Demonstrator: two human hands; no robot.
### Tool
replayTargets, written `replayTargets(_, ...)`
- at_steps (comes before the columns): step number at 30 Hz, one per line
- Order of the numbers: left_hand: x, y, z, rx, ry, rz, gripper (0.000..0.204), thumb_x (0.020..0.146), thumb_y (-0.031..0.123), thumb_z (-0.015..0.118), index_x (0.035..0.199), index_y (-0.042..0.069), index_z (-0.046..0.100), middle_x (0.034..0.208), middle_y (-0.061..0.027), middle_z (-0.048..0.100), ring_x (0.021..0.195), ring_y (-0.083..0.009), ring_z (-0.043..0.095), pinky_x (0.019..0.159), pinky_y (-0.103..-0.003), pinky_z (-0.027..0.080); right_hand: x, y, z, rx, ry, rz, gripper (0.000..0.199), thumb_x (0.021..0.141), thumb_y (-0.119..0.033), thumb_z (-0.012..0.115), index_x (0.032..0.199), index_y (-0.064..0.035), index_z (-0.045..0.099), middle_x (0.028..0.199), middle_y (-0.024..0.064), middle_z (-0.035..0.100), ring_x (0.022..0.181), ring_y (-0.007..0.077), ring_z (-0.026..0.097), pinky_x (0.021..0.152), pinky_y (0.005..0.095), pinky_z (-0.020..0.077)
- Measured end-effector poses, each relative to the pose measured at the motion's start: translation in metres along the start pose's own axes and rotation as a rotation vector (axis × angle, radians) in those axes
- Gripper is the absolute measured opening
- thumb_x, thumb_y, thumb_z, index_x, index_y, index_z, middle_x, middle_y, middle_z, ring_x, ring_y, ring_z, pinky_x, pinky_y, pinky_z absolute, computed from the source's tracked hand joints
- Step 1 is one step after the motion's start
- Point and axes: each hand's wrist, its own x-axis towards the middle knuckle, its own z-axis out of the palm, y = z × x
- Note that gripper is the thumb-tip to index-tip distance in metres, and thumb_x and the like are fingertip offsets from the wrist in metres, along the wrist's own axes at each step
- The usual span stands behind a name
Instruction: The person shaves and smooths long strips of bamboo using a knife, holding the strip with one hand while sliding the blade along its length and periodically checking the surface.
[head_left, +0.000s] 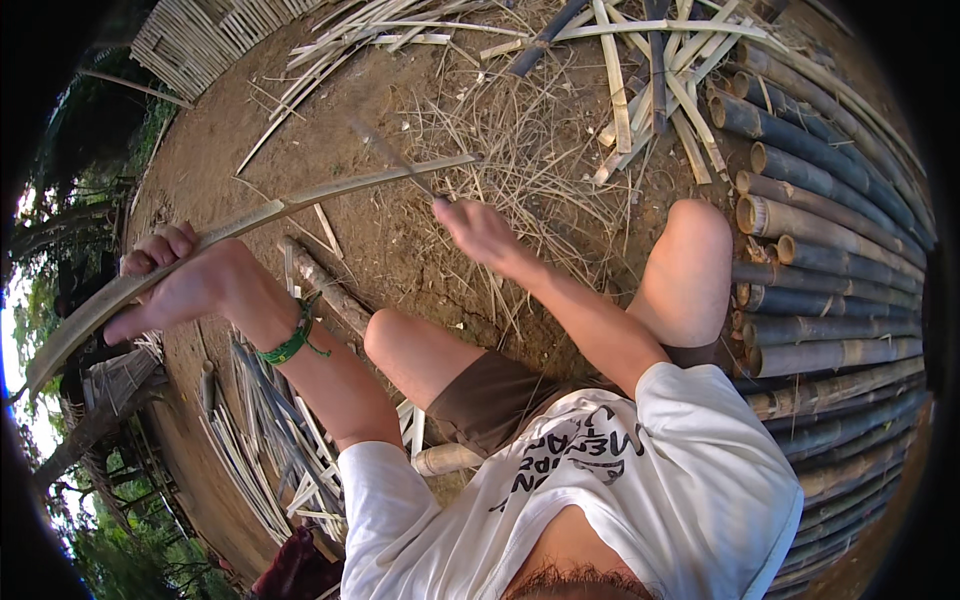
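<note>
Bamboo strip (322, 192): raised out front and leftward, long axis slanting lower left to upper right. Left hand (200, 278) wrapped around its lower-left part; right hand (482, 234), nearer the upper-right end, closed on handle of blurred knife (392, 157), blade crossing strip; contact unclear.

the head-worn fisheye looks down at the ground (370, 85).

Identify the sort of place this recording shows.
Probably an outdoor bamboo-working yard: dark, round bamboo poles are stacked at the right, and long, pale, flat bamboo strips lie on bare brown dirt ground.
</note>
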Motion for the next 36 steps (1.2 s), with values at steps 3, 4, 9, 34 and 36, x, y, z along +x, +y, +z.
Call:
replayTargets(3,-0.003,-0.002,0.013,0.115,0.017,-0.012,0.079,0.084,0.088,0.01,0.071,0.014,0.036,0.056,0.0007,0.029,0.046,-0.0102,0.026,0.043,-0.024,0.022,-0.032,-0.055,0.019,-0.085,-0.035,-0.331,0.05,0.099,-0.057,0.042,0.074,-0.0147,0.047,0.052,-0.0065,0.036,0.04,0.0107,0.032,0.038,0.0287,0.0288)
replayTargets(4,-0.005,-0.002,0.015,0.113,0.009,-0.014,0.079,0.084,0.088,0.011,0.07,0.014,0.036,0.056,0.0008,0.029,0.047,-0.0104,0.025,0.043,-0.024,0.022,-0.035,-0.061,0.021,-0.054,-0.057,-0.441,0.049,0.099,-0.057,0.042,0.075,-0.0147,0.047,0.052,-0.0065,0.036,0.04,0.0106,0.032,0.038,0.0289,0.0291)
replayTargets(9,-0.003,0.001,0.014,0.095,-0.052,-0.029,0.081,0.083,0.088,0.01,0.07,0.013,0.037,0.056,0.0006,0.028,0.046,-0.0112,0.026,0.043,-0.024,0.022,-0.01,0.025,0.007,-0.041,0.051,-0.294,0.054,0.098,-0.061,0.042,0.071,-0.0146,0.049,0.051,-0.0082,0.032,0.04,0.007,0.031,0.032,0.0258,0.0266)
replayTargets(34,0.022,-0.012,-0.013,-0.003,-0.183,-0.054,0.082,0.084,0.087,0.006,0.064,0.013,0.036,0.05,-0.0007,0.024,0.045,-0.0125,0.019,0.042,-0.024,0.018,0.025,0.111,-0.026,-0.205,0.039,-0.279,0.055,0.098,-0.065,0.04,0.071,-0.0173,0.048,0.054,-0.0069,0.036,0.042,0.0064,0.029,0.035,0.0244,0.0253)
replayTargets(36,0.018,-0.006,-0.002,0.073,-0.087,-0.035,0.082,0.084,0.087,0.006,0.063,0.013,0.035,0.05,-0.0003,0.023,0.045,-0.0123,0.019,0.042,-0.024,0.018,0.041,0.15,-0.056,-0.262,0.117,0.395,0.062,0.097,-0.068,0.038,0.068,-0.0143,0.05,0.053,-0.0062,0.038,0.041,0.0075,0.029,0.036,0.0268,0.0246)
